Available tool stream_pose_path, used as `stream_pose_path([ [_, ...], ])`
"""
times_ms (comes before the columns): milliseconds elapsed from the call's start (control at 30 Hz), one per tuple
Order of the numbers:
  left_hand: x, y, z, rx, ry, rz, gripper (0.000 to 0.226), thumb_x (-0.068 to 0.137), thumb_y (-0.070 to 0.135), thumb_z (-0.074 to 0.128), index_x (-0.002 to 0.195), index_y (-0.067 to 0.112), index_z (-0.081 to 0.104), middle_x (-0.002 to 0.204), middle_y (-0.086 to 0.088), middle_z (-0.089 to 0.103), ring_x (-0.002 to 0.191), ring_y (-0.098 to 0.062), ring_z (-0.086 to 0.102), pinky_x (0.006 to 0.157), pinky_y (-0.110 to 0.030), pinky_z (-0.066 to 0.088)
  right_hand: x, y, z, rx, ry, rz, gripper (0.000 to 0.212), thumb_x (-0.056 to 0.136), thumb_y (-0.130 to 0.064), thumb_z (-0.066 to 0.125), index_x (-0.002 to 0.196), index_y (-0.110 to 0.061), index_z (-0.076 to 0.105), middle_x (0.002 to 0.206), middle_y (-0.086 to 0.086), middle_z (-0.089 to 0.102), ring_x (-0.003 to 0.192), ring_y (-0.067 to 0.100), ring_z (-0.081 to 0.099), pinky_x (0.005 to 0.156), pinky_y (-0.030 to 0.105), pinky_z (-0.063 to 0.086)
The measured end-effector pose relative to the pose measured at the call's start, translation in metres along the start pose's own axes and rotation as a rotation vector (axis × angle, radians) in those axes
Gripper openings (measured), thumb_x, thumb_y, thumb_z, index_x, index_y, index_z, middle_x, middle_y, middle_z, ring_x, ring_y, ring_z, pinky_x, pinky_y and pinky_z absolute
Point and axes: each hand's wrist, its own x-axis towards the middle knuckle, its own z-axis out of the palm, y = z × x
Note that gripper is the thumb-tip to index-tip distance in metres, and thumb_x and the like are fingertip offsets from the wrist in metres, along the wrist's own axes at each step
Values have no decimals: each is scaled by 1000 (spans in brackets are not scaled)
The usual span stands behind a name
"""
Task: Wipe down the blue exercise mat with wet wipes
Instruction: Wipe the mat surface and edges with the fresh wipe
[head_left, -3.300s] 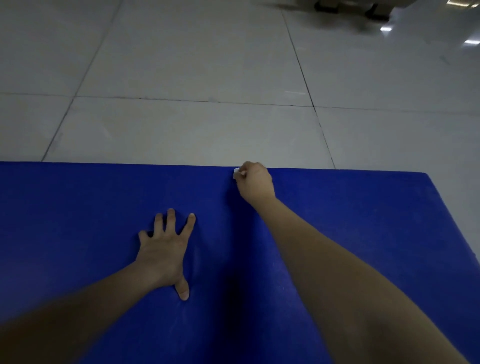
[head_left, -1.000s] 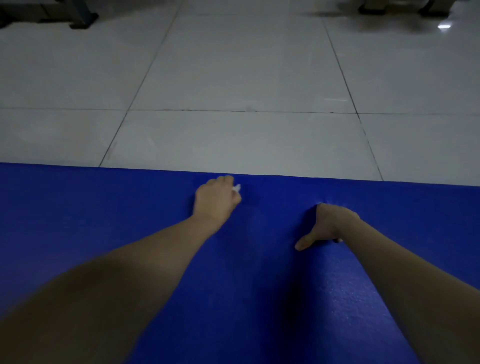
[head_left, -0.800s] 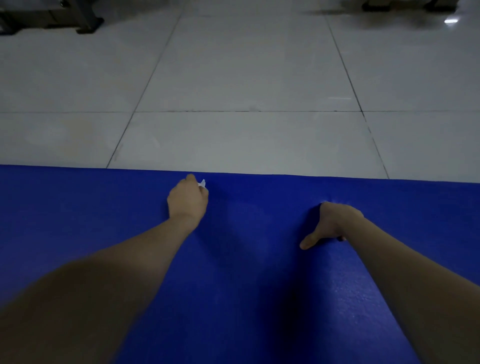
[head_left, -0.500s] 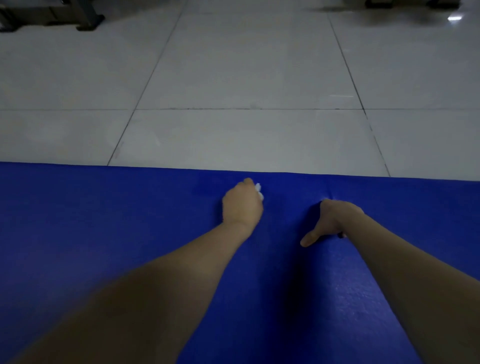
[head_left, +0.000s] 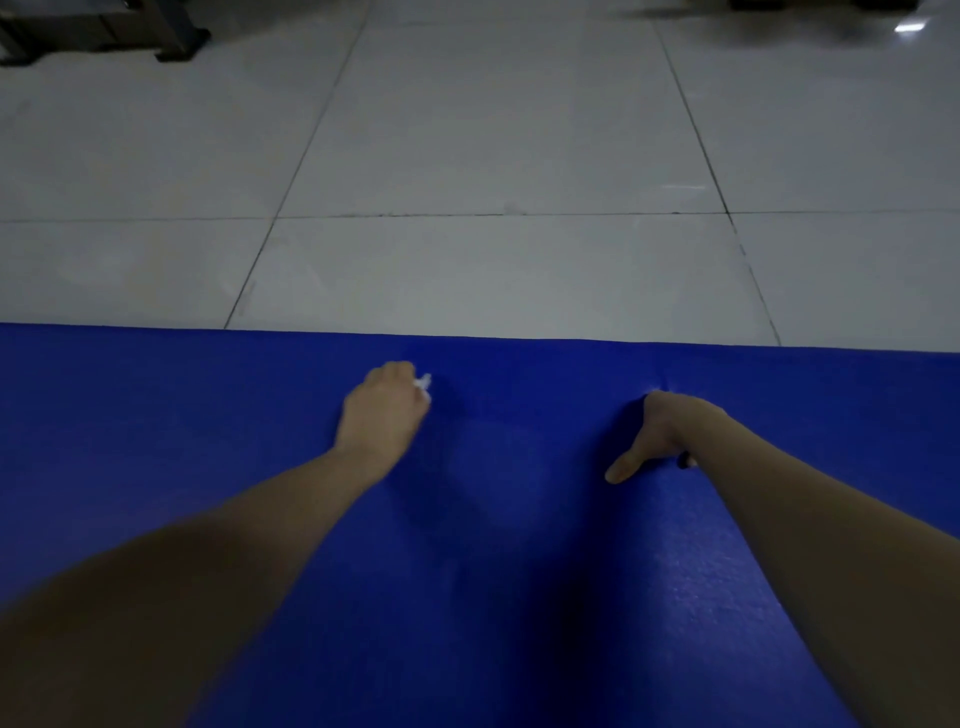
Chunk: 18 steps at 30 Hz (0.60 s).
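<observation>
Head view: one mat (head_left: 156, 441), left hand (head_left: 382, 415) gripping one wipe (head_left: 423, 383), right hand (head_left: 662, 436) resting.

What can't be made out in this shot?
In the head view, the wipe is mostly hidden inside the left hand; only a white tip shows.
The right hand hides its own fingers; whether it holds anything is unclear.
The mat runs off the left, right and bottom edges.
The dark stand, top left, is cut by the top edge.
</observation>
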Motion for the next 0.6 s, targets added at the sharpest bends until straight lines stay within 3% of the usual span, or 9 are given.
stream_pose_path([
  [100,-1,-20,-3,27,40,-57,33,105,32,49,86,6,52,81,-10,57,70,-24,52,52,-35,38,-2,-1,-1,-11,16,2,128,40,-70,91,142,-16,36,119,3,51,111,30,62,98,47,53],
  [200,0,3,4,-76,43,-151,34,106,31,46,81,8,48,74,-8,55,60,-21,49,50,-32,30,-2,1,0,-38,33,-4,130,38,-74,89,142,-17,36,119,2,54,108,29,64,97,47,52],
  [333,-12,73,12,-160,-30,-66,34,106,31,47,79,10,47,73,-5,55,61,-20,48,49,-32,23,-2,2,0,-73,57,-23,123,39,-77,87,136,-17,41,114,1,57,102,28,64,95,45,53],
  [433,-26,132,16,-179,-42,10,29,105,30,49,87,8,57,84,-12,64,72,-29,58,58,-33,31,-3,1,-1,-65,53,-27,122,38,-77,87,135,-17,43,113,2,57,102,27,64,95,45,54],
  [600,-55,168,25,-148,-61,309,25,103,29,54,89,9,60,79,-8,63,70,-25,59,58,-34,36,-1,1,-2,-61,59,-31,120,43,-74,87,136,-15,42,109,3,57,102,27,63,95,44,55],
])
